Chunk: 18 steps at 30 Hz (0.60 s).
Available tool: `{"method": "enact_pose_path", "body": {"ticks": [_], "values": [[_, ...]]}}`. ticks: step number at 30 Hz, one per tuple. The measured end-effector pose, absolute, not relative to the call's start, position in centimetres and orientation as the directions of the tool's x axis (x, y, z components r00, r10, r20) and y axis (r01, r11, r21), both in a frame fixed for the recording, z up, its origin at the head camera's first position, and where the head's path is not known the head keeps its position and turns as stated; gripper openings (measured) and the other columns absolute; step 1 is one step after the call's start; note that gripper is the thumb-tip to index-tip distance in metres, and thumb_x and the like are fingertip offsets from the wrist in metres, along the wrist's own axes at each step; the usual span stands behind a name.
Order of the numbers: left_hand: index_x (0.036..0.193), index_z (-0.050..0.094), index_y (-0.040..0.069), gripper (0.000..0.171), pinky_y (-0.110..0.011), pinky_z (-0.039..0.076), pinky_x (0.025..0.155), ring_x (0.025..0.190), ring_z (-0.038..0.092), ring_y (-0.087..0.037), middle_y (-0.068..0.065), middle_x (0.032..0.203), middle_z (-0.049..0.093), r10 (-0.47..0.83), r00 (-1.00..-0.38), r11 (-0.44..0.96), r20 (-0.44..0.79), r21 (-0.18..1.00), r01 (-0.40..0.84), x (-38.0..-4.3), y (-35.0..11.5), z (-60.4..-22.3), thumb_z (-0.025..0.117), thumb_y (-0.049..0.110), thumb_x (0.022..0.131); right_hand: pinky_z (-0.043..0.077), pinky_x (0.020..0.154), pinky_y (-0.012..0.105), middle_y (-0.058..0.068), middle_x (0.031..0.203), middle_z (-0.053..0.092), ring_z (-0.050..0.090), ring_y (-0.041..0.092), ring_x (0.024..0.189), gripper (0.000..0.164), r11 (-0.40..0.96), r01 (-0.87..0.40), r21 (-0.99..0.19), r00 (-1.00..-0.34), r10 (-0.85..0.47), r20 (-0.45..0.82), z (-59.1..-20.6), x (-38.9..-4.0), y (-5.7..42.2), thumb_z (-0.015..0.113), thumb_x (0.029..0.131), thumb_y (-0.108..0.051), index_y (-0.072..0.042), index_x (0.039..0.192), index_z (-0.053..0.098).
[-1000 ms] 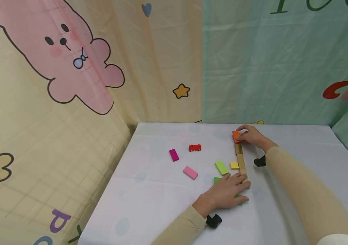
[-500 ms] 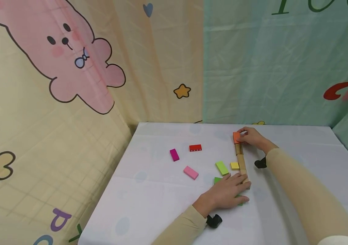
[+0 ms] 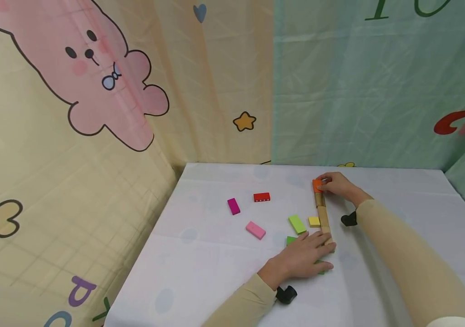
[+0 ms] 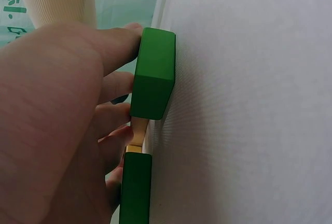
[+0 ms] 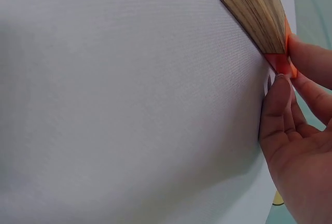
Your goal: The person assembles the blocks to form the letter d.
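Observation:
At the far end of a row of wooden blocks (image 3: 322,217), my right hand (image 3: 339,185) pinches an orange block (image 3: 316,185) between thumb and fingers. The right wrist view has this block (image 5: 276,60) right at the end of a dark-grained wooden block (image 5: 257,16). My left hand (image 3: 297,260) lies palm down with extended fingers over the near end of the row. Two green blocks show beside it in the left wrist view: a nearer-thumb green block (image 4: 155,60) and a darker green block (image 4: 136,187). In the head view the left hand partly hides both.
Left of the row lie a yellow block (image 3: 314,221) and a lime green block (image 3: 297,224). Farther left are a pink block (image 3: 255,230), a magenta block (image 3: 234,206) and a red block (image 3: 262,197). A white cloth covers the table (image 3: 199,277); printed curtains (image 3: 216,81) hang behind.
My right hand has drawn the orange block slightly toward me, closer against the far end of the wooden row. The left hand stays in place.

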State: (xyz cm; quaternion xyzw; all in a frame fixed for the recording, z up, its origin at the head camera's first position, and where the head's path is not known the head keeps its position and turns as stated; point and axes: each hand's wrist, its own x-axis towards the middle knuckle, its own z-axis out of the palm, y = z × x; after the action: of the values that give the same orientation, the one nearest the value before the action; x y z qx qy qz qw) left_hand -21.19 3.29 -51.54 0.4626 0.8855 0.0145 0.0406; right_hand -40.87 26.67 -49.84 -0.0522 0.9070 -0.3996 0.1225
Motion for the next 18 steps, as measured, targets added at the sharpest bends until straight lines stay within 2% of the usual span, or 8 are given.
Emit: {"method": "enact_pose_path", "body": {"ticks": [5, 12, 18], "values": [[0.158, 0.033, 0.034, 0.059, -0.032, 0.013, 0.121, 0.152, 0.008, -0.01, 0.01, 0.165, 0.019, 0.817, -0.572, 0.576, -0.065, 0.067, 0.815, -21.1, 3.2, -51.5, 0.036, 0.059, 0.104, 0.051, 0.08, 0.032, 0.026, 0.127, 0.054, 0.055, 0.032, 0.099, 0.049, 0.673, 0.007, -0.74, -0.963, -0.195, -0.186, -49.9, -40.6, 26.5, 0.063, 0.099, -0.016, 0.004, 0.142, 0.05], [0.158, 0.031, 0.035, 0.06, -0.033, 0.014, 0.12, 0.152, 0.008, -0.01, 0.011, 0.165, 0.018, 0.817, -0.571, 0.576, -0.081, 0.077, 0.814, -21.0, 3.0, -51.8, 0.035, 0.059, 0.104, 0.05, 0.083, 0.034, 0.027, 0.132, 0.05, 0.054, 0.03, 0.1, 0.057, 0.677, -0.003, -0.736, -0.939, -0.254, -0.23, -49.4, -39.9, 26.5, 0.065, 0.099, -0.017, 0.005, 0.147, 0.044], [0.159, 0.03, 0.034, 0.06, -0.033, 0.014, 0.121, 0.152, 0.007, -0.01, 0.01, 0.166, 0.018, 0.821, -0.566, 0.57, -0.076, 0.052, 0.82, -21.3, 3.2, -51.6, 0.034, 0.059, 0.104, 0.051, 0.077, 0.034, 0.026, 0.121, 0.056, 0.057, 0.028, 0.091, 0.057, 0.714, -0.065, -0.697, -0.934, -0.289, -0.21, -48.7, -40.3, 26.7, 0.067, 0.097, -0.017, 0.006, 0.144, 0.046]]}}
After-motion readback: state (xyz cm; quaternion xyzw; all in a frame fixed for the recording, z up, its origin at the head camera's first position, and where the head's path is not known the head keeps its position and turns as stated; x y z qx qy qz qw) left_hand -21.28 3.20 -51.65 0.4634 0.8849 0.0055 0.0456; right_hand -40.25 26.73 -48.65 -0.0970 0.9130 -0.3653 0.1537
